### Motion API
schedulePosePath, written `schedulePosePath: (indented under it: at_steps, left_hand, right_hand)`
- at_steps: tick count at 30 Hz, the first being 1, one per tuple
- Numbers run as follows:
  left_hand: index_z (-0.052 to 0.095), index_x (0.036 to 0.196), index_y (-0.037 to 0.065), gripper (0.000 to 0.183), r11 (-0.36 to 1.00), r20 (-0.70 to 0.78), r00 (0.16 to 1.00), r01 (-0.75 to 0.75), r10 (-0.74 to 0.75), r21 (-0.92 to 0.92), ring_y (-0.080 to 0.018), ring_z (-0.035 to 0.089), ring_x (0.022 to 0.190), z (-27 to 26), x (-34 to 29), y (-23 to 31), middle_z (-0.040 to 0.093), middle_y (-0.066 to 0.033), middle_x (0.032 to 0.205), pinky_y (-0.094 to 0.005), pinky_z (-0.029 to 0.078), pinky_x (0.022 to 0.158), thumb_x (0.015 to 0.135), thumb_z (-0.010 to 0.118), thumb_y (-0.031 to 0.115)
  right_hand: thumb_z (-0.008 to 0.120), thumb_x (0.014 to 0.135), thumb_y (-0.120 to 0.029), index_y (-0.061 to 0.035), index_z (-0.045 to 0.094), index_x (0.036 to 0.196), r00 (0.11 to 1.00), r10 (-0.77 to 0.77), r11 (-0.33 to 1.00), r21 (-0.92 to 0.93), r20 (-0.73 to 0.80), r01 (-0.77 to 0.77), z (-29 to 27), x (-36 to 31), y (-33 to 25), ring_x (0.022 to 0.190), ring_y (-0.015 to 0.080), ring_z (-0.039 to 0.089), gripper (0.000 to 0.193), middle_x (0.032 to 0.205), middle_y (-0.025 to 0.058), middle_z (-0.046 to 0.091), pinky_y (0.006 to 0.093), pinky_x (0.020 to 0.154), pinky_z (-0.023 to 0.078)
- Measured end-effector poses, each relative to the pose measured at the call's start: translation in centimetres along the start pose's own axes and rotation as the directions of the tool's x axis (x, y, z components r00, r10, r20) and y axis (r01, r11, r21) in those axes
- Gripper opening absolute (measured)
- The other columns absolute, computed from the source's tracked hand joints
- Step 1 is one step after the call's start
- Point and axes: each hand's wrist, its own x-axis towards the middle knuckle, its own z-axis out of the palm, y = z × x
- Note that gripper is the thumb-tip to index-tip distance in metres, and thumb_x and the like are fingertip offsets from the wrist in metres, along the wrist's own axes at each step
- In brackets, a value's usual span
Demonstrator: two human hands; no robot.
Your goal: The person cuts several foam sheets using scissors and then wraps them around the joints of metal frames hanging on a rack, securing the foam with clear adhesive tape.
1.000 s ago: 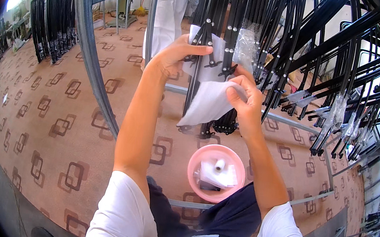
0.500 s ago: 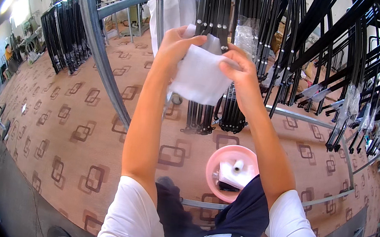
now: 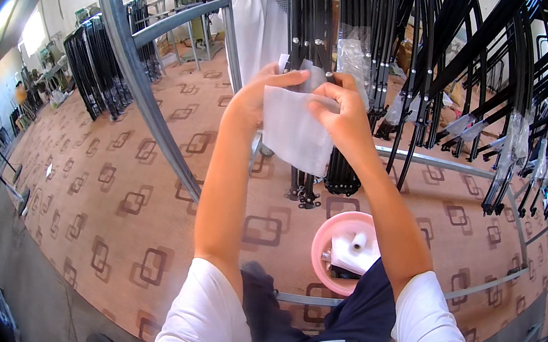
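A thin white sheet, like packing foam [image 3: 296, 136], hangs in front of a bundle of black metal rods [image 3: 313, 13]. My left hand [image 3: 262, 94] is closed on its upper left side, the thumb pointing across toward the rods. My right hand [image 3: 343, 106] pinches the sheet's upper right part between thumb and fingers. Part of the sheet shows behind the thumbs, against the rods. How far it goes round them is hidden. Below the sheet the rods' lower ends [image 3: 303, 198] stick out.
A pink basin [image 3: 320, 254] on the patterned floor holds white sheets and a small white roll [image 3: 359, 241]. More black rods [image 3: 512, 97], some with clear plastic on their ends, hang to the right. A metal frame post [image 3: 142, 82] stands left; a person in white trousers [image 3: 256, 27] is beyond it.
My hands have come closer together at the rods, the right one moving inward along the sheet. The sheet now hangs lower and straighter. The whole view has shifted slightly.
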Motion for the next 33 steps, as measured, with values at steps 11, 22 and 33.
schedulePosePath:
  at_steps: [11, 22, 33]
  left_hand:
    - [0.046, 0.108, 0.004, 0.043, 0.997, 0.05, 0.996, -0.078, 0.076, 0.023, -0.0129, 0.057, 0.071, 3.1, 0.3, 1.0, 0.056, -0.0064, 0.09, -0.0242, 0.049, 0.059, 0.068, 0.064, 0.004]
    - [0.04, 0.11, -0.004, 0.054, 0.946, -0.081, 0.968, -0.213, 0.238, 0.243, -0.0125, 0.056, 0.067, 4.1, 0.7, 1.2, 0.056, -0.0087, 0.083, -0.0235, 0.046, 0.056, 0.062, 0.064, 0.001]
    - [0.048, 0.105, 0.001, 0.049, 0.935, -0.032, 0.977, -0.191, 0.209, 0.299, -0.0109, 0.056, 0.068, 3.5, -0.5, 2.4, 0.057, -0.0048, 0.084, -0.0222, 0.046, 0.062, 0.06, 0.065, 0.007]
  right_hand:
    - [0.06, 0.068, -0.01, 0.0038, 0.059, 0.08, 0.977, 0.105, 0.959, 0.241, 0.184, -0.149, -4.6, 2.1, 0.3, 0.093, 0.0236, 0.05, 0.018, 0.1, 0.011, 0.048, 0.0297, 0.08, 0.038]
    - [0.051, 0.068, 0.0, 0.0018, 0.057, 0.071, 0.99, 0.121, 0.882, 0.451, 0.07, -0.14, -6.3, 1.6, -0.3, 0.085, 0.0195, 0.055, 0.006, 0.094, 0.0123, 0.059, 0.0278, 0.076, 0.041]
    - [0.048, 0.077, -0.01, -0.0015, 0.058, 0.102, 0.833, 0.272, 0.912, 0.149, 0.482, -0.383, -6.6, 4.1, 0.9, 0.067, 0.0069, 0.049, 0.028, 0.078, 0.0025, 0.057, 0.0222, 0.06, 0.041]
